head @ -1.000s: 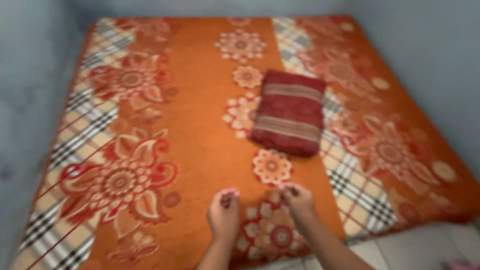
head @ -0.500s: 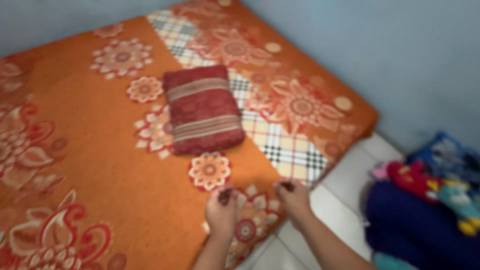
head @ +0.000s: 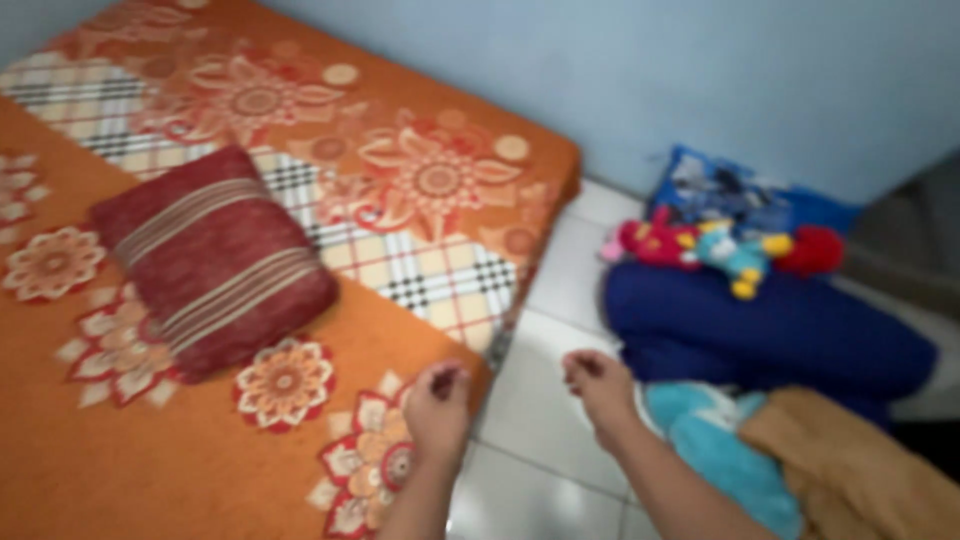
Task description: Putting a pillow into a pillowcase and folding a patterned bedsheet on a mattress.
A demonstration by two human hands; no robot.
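The left hand [head: 437, 404] sits low in the frame, just left of centre, over the near corner of the bed [head: 420, 260]. Its fingers are curled in loosely with the tips close together; the picture is blurred, so I cannot tell whether they pinch the orange flowered bedcover [head: 200, 470] or only hover at its edge. The right hand [head: 598, 385] is beside it, a little to the right, above the pale tiled floor [head: 545, 400], its fingers likewise bent inward and apparently holding nothing.

On the bedcover, at the left of the frame, lies a folded dark red towel [head: 210, 258] with pale stripes, well apart from both hands. The cover shows large flower patterns and a checked band running from the upper left toward the bed's corner.

To the right of the hands, on the floor, is a heap of cloth: a dark blue bundle [head: 770, 330], a light blue piece [head: 715, 445] and a tan piece [head: 860, 470] at the lower right. Brightly coloured soft toys [head: 715, 245] rest on top of the blue bundle. A pale blue wall [head: 650, 70] fills the upper frame.
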